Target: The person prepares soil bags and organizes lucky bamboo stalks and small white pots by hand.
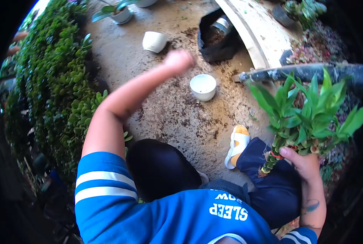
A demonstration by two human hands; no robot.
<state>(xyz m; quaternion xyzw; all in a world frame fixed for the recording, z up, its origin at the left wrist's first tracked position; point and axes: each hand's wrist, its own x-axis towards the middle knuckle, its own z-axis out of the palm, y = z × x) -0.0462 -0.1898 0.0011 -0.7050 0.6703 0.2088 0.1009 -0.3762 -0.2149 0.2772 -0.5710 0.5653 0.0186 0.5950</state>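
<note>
My right hand (305,164) is closed around a bundle of lucky bamboo (307,110), held over my right leg. Green leaves spread from the top of the bundle. A red tie circles the stalks, and thin roots show at the lower end. My left hand (179,62) is stretched forward above the ground, smeared by motion, so its fingers cannot be made out. Just below it in the view stands a small white bowl-shaped pot (203,87), with a few dark specks inside. Another white pot (154,42) lies tilted beyond my left forearm.
A black bag (219,36) with soil and a clear container inside sits ahead. Dark soil is scattered over the concrete (161,118). Dense green plants (51,69) line the left. A dark bar (303,73) juts in from the right, and a potted plant (121,15) stands at the back.
</note>
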